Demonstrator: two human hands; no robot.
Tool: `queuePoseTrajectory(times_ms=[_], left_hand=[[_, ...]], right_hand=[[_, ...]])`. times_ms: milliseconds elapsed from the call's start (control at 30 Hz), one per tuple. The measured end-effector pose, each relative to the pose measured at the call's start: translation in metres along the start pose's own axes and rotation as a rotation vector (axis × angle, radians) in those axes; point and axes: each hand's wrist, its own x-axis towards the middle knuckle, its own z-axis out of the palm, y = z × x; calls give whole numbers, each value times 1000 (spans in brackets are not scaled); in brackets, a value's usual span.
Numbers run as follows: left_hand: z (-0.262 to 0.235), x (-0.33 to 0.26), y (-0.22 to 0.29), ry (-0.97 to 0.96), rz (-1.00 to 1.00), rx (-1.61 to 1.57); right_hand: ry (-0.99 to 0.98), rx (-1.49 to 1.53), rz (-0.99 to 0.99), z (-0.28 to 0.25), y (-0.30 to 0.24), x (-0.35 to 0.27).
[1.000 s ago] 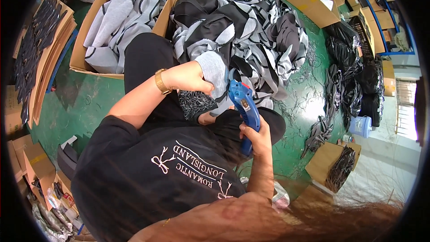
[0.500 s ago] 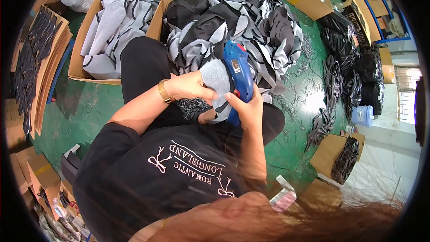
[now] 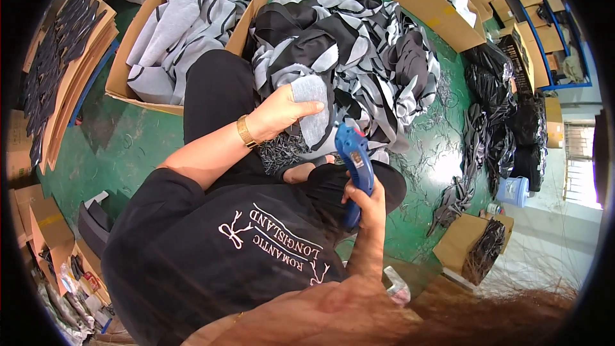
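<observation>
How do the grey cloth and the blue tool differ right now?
Colour: the grey cloth is light grey; the blue tool is blue with a red part.
Shape: the grey cloth is a thin sheet; the blue tool is thick and long.
Hold: the grey cloth is in the left hand, the blue tool in the right hand.
Shared: both are hand-held.

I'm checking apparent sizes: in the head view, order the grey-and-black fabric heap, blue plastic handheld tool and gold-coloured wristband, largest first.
1. Grey-and-black fabric heap
2. Blue plastic handheld tool
3. Gold-coloured wristband
</observation>
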Motion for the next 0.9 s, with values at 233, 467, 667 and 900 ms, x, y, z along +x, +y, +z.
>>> queuePoseTrajectory(times_ms=[233, 467, 667, 900], left_hand=[[0, -4, 4, -34, -19, 57], [-2, -11, 10, -127, 51, 247], [0, -16, 13, -180, 107, 280], [-3, -15, 1, -277, 3, 356]], right_hand=[[14, -91, 77, 3, -3, -9], [5, -83, 45, 6, -5, -8], [6, -40, 29, 8, -4, -4], [12, 89, -59, 20, -11, 15]])
